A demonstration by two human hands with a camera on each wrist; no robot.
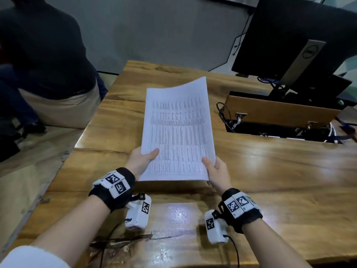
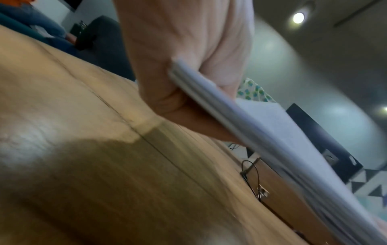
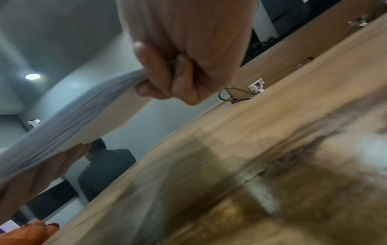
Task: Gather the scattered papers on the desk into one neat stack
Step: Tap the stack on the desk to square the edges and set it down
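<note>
In the head view the print on the stack of papers (image 1: 178,130) is too small to read, and the stack hides the fingers of the left hand (image 1: 140,161) and the right hand (image 1: 217,172) beneath it; only the thumbs show on top. The monitor (image 1: 289,35) at upper right is cut off by the frame's edge, and the seated person (image 1: 44,60) at upper left is cropped above the shoulders. The open hatch (image 1: 280,130) in the counter (image 1: 270,180) is too dark to tell what lies inside. Both wrist views are smeared with blur: the counter's grain (image 2: 83,149) streaks, the sheet edges (image 3: 69,126) merge, and the lower right of the right wrist view is a brown smudge.
</note>
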